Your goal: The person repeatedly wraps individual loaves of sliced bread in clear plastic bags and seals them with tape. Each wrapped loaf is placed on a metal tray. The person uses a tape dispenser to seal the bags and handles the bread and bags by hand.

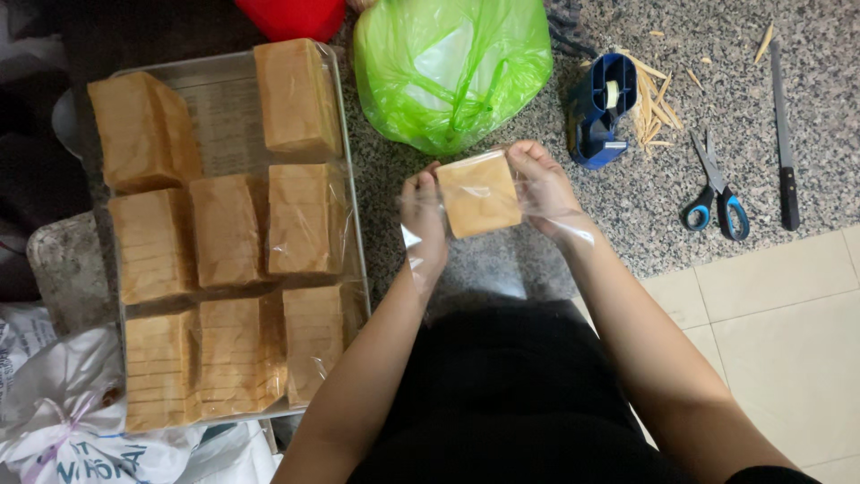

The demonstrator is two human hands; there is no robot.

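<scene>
A: Item one, hands. State?

B: Left hand: fingers curled, closed on the left edge of a bagged loaf of sliced bread. Right hand: likewise closed, thumb and fingers clamped on the loaf's right edge. Clear plastic wrap covers both hands and trails down past the left wrist.

A: Position of the loaf?

B: Held end-on between the two hands, raised above the speckled stone counter, just below a green plastic bag.

A: Item two, left of the hands?

B: Metal tray, holding tan bread loaves in rows, several already in clear wrap. Well apart from the left hand, not touched.

A: Right of the hands?

B: Blue tape dispenser, nearest to the right hand, untouched. Beside it, a scatter of pale wooden slivers. Farther right, blue-handled scissors, then a long knife with a black handle.

A: Remainder?

B: Red object at the top edge, kind unclear. White bags at lower left. Pale floor tiles at lower right.
</scene>
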